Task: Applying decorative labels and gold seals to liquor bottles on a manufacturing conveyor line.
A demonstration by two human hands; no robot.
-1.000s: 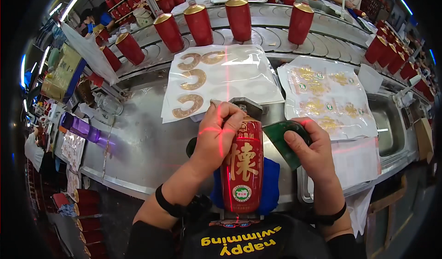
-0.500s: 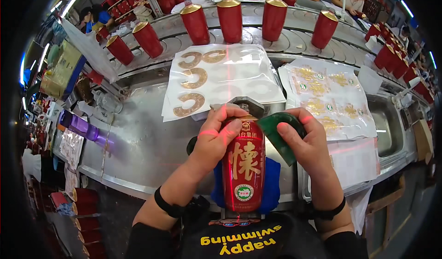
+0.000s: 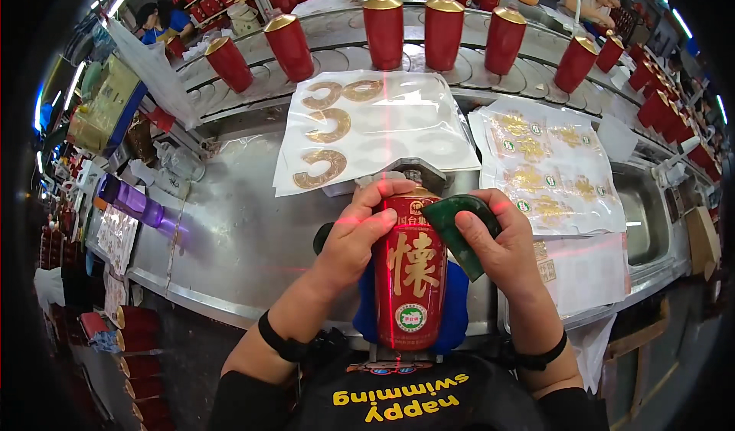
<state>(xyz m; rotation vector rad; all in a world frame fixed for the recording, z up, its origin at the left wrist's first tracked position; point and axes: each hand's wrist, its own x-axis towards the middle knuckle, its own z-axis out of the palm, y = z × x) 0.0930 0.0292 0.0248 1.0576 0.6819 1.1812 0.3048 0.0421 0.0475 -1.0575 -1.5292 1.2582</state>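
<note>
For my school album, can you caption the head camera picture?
A left hand on a red bottle, a right hand holding a flat green scraper.

Purple bottle (image 3: 136, 204), steel sink (image 3: 645, 210).

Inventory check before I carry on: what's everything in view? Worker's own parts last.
Lettered bottle: one, red and gold, front centre
Flat scraper: one, dark green, right of that bottle's top
Cloth or pad: one, blue, showing either side of that bottle
Left sheet: at least one, white with four gold C-shapes, mid-bench
Right sheet: at least one, white with gold motifs, bench right
Gold-shouldered bottles: many, red, along conveyor and beyond
Conveyor: grey, across the back
Purple flask: one, left
Bench: one, silver
Sink: one, silver, right
Co-workers: at least two, far side
Left grip: one, bare, at lettered bottle's shoulder
Right grip: one, bare, holding scraper
</note>
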